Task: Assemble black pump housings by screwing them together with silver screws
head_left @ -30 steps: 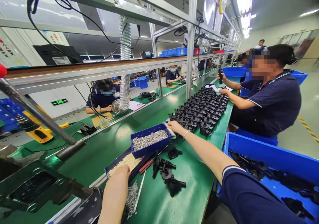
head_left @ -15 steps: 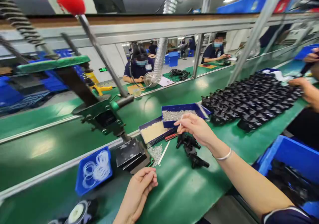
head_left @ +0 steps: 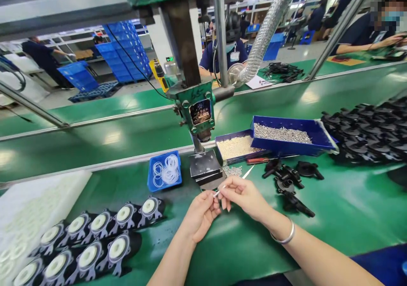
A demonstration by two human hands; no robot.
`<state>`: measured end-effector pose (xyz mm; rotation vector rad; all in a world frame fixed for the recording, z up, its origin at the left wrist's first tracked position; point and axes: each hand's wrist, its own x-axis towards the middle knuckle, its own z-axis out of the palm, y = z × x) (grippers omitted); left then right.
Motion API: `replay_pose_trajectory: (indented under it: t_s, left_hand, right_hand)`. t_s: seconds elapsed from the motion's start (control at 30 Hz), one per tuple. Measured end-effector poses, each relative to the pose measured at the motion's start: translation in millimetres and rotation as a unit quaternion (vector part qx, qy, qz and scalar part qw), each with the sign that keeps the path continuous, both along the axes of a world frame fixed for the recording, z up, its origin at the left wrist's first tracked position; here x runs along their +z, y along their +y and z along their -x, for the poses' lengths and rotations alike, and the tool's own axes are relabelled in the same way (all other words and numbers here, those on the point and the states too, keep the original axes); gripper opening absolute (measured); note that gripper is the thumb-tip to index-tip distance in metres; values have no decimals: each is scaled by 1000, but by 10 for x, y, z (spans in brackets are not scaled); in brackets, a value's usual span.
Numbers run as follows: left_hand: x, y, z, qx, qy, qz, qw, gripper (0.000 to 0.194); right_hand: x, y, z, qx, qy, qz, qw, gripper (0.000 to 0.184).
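Note:
My left hand (head_left: 202,214) and my right hand (head_left: 244,196) meet over the green bench in front of the small press (head_left: 199,120). Together their fingertips pinch a small silver pin (head_left: 218,192); both hands are closed on it. Just behind them lie the press's black base plate (head_left: 205,170), a loose heap of small metal parts (head_left: 232,170) and a thin white stick (head_left: 247,172).
A blue tray of white rings (head_left: 164,170) stands left of the press. Blue trays hold white beads (head_left: 237,147) and silver pins (head_left: 286,134). Black parts (head_left: 289,184) lie right. Round black-and-white assemblies (head_left: 89,239) sit in rows at the front left. A large pile of black parts (head_left: 369,129) lies far right.
The view swung left and down. My right hand came back from the pin tray and my left hand rose to meet it; both now pinch a small pin.

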<state>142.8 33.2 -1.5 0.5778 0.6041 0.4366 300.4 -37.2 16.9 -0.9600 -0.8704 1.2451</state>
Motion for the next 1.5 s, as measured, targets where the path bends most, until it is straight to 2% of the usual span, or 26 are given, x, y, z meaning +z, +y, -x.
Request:
replay_pose_trajectory:
  t_s: [0.13,0.23,0.37,0.43,0.57,0.67,0.73,0.8,0.83,0.9,1.0,1.07,1.13,1.2,1.3,1.37,1.43,1.5]
  left_hand:
    - [-39,7,3,8,-5,29,1000,26]
    - [-39,10,-1,15,-1,44,999,24]
    - [-29,8,-7,22,1,59,998,24]
    - [-34,2,-8,20,2,63,998,24]
    - [-56,-20,-8,17,6,73,997,25]
    - [-70,-31,-14,16,11,83,996,28]
    - [-76,-31,-20,14,17,82,996,28]
    - [-77,-24,-20,27,25,48,998,28]
    - [-77,-18,-15,40,32,11,999,27]
    - [-78,-6,5,72,57,-105,990,24]
    - [-86,-5,48,91,111,-296,944,18]
    - [-92,-31,70,61,129,-370,918,14]
    - [-91,-82,78,14,116,-390,913,18]
    - [-82,-145,70,-10,93,-375,922,30]
    - [-64,-226,40,-27,89,-347,933,35]
    - [-64,-255,15,-36,97,-342,934,33]
    - [-82,-272,-9,-48,97,-340,934,34]
    - [-115,-293,-31,-86,92,-342,931,38]
  right_hand:
    - [-67,-39,58,-49,-79,9,996,17]
    - [-90,-60,71,-92,-157,-13,983,10]
    - [-111,-78,68,-147,-303,-106,935,4]
    - [-123,-84,71,-164,-350,-163,908,10]
    - [-167,-92,95,-181,-378,-249,873,21]
    - [-202,-87,104,-178,-373,-270,870,19]
    - [-203,-84,102,-173,-363,-247,882,11]
    - [-184,-89,102,-149,-348,-171,910,6]
    - [-172,-95,107,-125,-329,-119,928,9]
    - [-156,-114,126,-65,-247,-18,967,17]
    - [-154,-180,146,7,-75,57,996,28]
    - [-130,-281,111,30,-15,65,997,32]
    - [-61,-457,6,12,-18,58,998,29]
    - [39,-709,-171,-63,-67,49,995,23]
    - [143,-1156,-508,-211,-162,77,961,21]
    - [130,-1425,-699,-257,-206,142,933,26]
    - [62,-1619,-805,-267,-236,197,913,31]
    - [-19,-1711,-802,-261,-238,220,910,33]
